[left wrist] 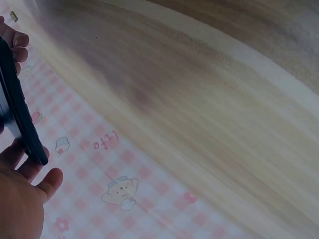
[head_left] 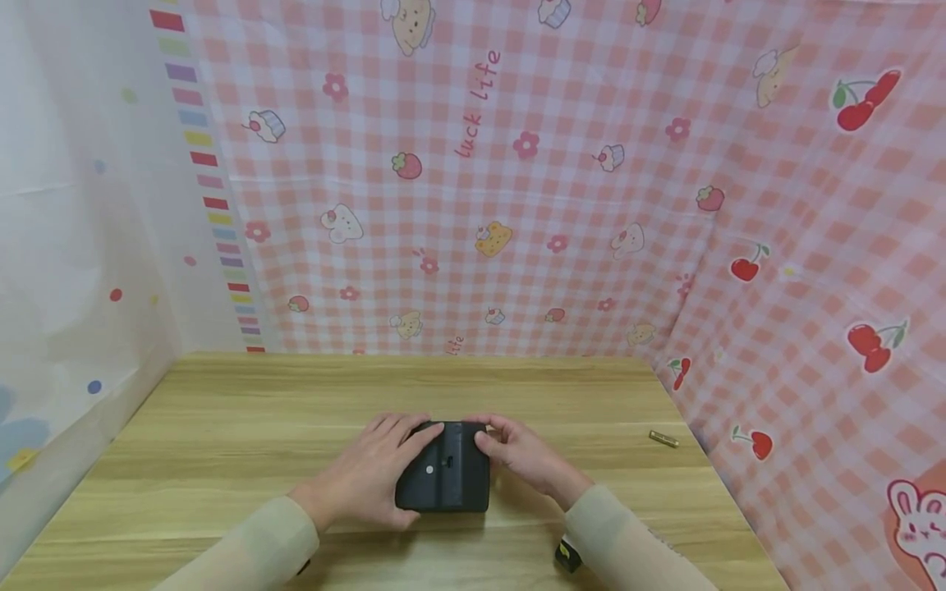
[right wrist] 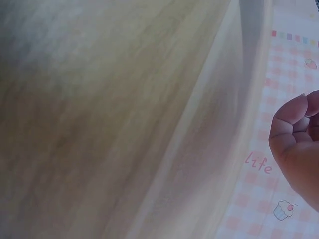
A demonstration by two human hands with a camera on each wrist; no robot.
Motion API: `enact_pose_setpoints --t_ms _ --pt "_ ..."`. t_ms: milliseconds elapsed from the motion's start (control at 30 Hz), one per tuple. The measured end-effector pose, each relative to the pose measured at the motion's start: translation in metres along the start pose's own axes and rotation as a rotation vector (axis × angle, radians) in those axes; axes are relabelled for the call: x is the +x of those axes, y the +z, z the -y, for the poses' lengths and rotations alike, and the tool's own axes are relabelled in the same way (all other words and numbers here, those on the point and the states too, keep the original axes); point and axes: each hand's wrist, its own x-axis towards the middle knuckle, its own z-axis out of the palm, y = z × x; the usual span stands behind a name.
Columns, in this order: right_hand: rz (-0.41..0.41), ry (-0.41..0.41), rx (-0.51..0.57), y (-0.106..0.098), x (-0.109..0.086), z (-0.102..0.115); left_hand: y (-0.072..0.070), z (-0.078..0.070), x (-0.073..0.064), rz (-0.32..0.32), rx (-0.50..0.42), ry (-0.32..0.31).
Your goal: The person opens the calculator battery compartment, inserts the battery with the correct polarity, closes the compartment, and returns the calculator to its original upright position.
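Observation:
A black, flat, box-like device (head_left: 461,484) with a small dark slot and a white round spot is between both hands over the middle of the table. My left hand (head_left: 377,472) grips its left side, thumb and fingers spread around the edges. At the upper right corner my right hand (head_left: 517,451) pinches it, thumb on the facing side and fingers behind. The left wrist view shows the device (left wrist: 21,107) nearly edge-on, with left fingers (left wrist: 25,164) at its lower end. In the right wrist view the right hand (right wrist: 299,144) has curled fingers, and the device is out of frame.
A small gold-coloured cylinder like a battery (head_left: 663,439) lies on the wooden table (head_left: 296,394) to the right. Beside the right sleeve is a small black and yellow item (head_left: 567,556), partly hidden. Patterned cloth (head_left: 473,197) hangs behind and along the sides.

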Motion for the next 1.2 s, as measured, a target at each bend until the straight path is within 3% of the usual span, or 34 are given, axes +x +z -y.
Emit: enact_pose_setpoints --t_ms 467,767,933,1200 --pt "-0.053 -0.117 -0.253 0.005 -0.002 0.002 0.007 0.009 -0.001 0.006 -0.087 -0.094" --pt "-0.150 -0.057 -0.311 0.013 0.003 0.006 0.012 0.021 0.014 0.075 -0.207 -0.172" --pt "-0.170 -0.057 -0.282 0.015 0.006 0.007 0.016 0.028 0.022 0.130 -0.237 -0.211" --pt "-0.181 -0.005 -0.140 0.017 0.016 0.002 0.019 0.036 0.035 0.202 -0.275 -0.243"
